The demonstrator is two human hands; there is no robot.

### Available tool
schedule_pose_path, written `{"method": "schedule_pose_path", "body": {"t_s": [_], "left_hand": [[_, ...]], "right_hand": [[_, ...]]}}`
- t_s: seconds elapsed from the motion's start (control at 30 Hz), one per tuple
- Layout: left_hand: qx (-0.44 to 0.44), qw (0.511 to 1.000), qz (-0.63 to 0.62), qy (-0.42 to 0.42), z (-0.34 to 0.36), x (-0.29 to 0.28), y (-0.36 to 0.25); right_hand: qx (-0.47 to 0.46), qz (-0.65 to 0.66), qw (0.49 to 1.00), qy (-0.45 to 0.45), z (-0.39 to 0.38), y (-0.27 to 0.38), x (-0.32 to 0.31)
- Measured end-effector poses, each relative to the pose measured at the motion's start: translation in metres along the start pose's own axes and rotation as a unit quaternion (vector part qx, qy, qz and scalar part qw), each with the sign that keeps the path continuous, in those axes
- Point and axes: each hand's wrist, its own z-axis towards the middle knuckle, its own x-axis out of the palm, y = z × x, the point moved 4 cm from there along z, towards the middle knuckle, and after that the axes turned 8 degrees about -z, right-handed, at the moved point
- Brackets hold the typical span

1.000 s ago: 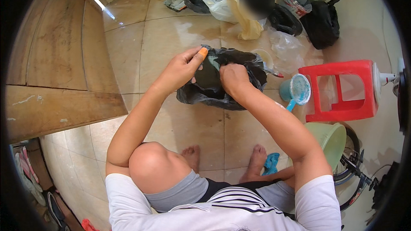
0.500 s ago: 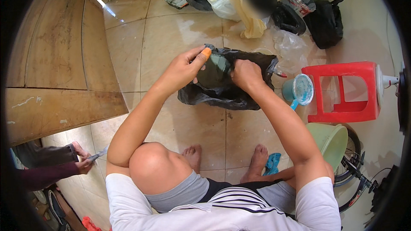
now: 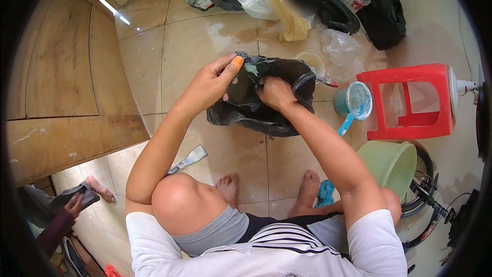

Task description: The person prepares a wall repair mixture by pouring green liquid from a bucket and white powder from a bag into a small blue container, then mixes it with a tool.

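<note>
Item: black plastic bag (image 3: 266, 118), on the tiled floor (image 3: 195, 51) ahead of my feet. My left hand (image 3: 212, 79) pinches its rim open; my right hand (image 3: 275, 94) is clenched on the rim's far side. Right of the bag: teal scoop (image 3: 354, 103), red stool (image 3: 410, 102). Risk, I judge: thin film tearing under the pull, or the bag nudging the scoop over.
</note>
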Motion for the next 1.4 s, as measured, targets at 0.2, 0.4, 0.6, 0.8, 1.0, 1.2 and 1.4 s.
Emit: {"method": "schedule_pose_path", "body": {"t_s": [0.2, 0.4, 0.6, 0.8, 1.0, 1.2, 1.4], "left_hand": [[-0.012, 1.000, 0.014, -0.002, 0.004, -0.002, 0.008], [0.008, 1.000, 0.013, 0.008, 0.003, -0.002, 0.006], [0.004, 1.000, 0.010, 0.006, 0.003, -0.002, 0.006], [0.030, 0.999, 0.001, -0.015, 0.004, 0.000, 0.005], [0.027, 0.999, 0.017, -0.020, 0.005, 0.001, 0.006], [0.017, 0.999, 0.029, -0.028, 0.001, -0.001, 0.001], [-0.010, 0.998, 0.038, -0.041, 0.003, -0.004, 0.002]], "right_hand": [[-0.034, 0.106, 0.993, -0.022, 0.002, -0.017, 0.011], [-0.039, 0.169, 0.985, -0.025, -0.005, -0.019, 0.007], [-0.043, 0.242, 0.969, -0.014, -0.013, -0.042, -0.007], [-0.086, 0.272, 0.958, -0.002, -0.022, -0.050, -0.027], [-0.093, 0.321, 0.943, 0.001, -0.041, -0.052, -0.049], [-0.075, 0.356, 0.931, 0.032, -0.065, -0.050, -0.074], [-0.081, 0.369, 0.925, 0.037, -0.079, -0.056, -0.086]]}}
